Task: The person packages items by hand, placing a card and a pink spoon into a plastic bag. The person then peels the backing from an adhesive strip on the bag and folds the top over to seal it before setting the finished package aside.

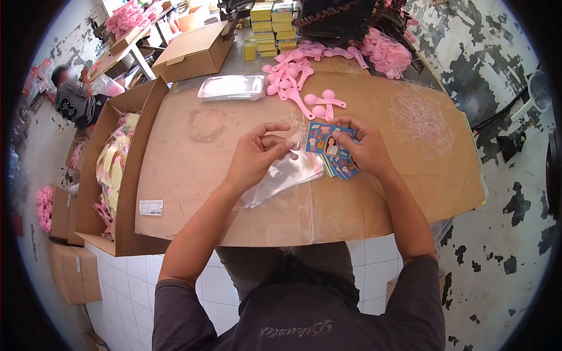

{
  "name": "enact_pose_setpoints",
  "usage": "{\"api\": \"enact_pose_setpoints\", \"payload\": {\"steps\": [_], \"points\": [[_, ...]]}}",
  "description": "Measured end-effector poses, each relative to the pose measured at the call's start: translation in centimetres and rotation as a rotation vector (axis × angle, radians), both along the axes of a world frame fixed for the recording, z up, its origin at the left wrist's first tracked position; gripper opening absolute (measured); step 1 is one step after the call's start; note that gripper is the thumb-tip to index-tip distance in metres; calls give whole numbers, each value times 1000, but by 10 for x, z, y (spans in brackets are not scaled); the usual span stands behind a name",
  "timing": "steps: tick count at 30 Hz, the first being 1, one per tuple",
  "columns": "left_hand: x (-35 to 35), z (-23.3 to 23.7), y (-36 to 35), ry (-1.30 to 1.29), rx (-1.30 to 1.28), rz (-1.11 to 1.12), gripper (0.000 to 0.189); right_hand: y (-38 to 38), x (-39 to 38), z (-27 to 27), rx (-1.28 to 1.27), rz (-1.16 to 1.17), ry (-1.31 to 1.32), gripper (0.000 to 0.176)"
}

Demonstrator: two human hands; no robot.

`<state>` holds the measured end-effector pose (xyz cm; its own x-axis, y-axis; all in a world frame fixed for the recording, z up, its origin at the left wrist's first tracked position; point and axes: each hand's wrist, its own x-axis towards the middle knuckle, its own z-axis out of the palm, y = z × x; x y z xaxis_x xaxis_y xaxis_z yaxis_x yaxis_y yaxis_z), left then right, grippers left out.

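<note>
My left hand pinches the edge of a clear plastic bag between thumb and fingertips. Across from it, my right hand grips a blue printed card with a picture of a person on it, its near edge close to the bag. Several more such cards fan out just under the right hand. Below both hands, flat clear plastic bags lie on the cardboard. Beyond the card, pink plastic scoops lie in a loose group.
A cardboard sheet covers the table. At left stands an open box of packed items. Further back are a bag stack, a closed carton, yellow-edged card stacks and pink pieces. Another person sits far left.
</note>
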<state>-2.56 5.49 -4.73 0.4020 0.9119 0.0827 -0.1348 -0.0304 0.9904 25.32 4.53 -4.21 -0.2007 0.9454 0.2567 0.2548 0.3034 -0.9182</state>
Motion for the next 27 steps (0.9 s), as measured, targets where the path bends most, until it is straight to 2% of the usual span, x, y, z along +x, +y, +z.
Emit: {"api": "enact_pose_setpoints", "payload": {"steps": [4,7,10,13,16,19,22,25,27], "points": [[1,3,-3,-57,-35,-58,45,5,2,-3,117,-120,32,24],[2,0,-2,-64,-52,-80,47,3,1,2,141,-107,-15,25],[1,4,-4,-81,-80,-88,48,1,-1,4,55,-161,53,25],[0,6,-4,-73,-62,-102,49,-4,0,18,76,-265,-126,26],[3,2,-4,-14,-68,-99,49,-6,-6,7,148,-49,136,27],[6,-6,-4,30,-42,-82,50,-8,-10,8,140,-15,243,24],[9,-6,-6,41,-33,-82,51,-16,-5,19,126,42,-6,23],[12,3,-13,143,-4,-112,53,-13,2,24,217,156,-313,22],[14,0,-19,154,58,-156,52,-13,-3,18,248,265,-316,27]]}}
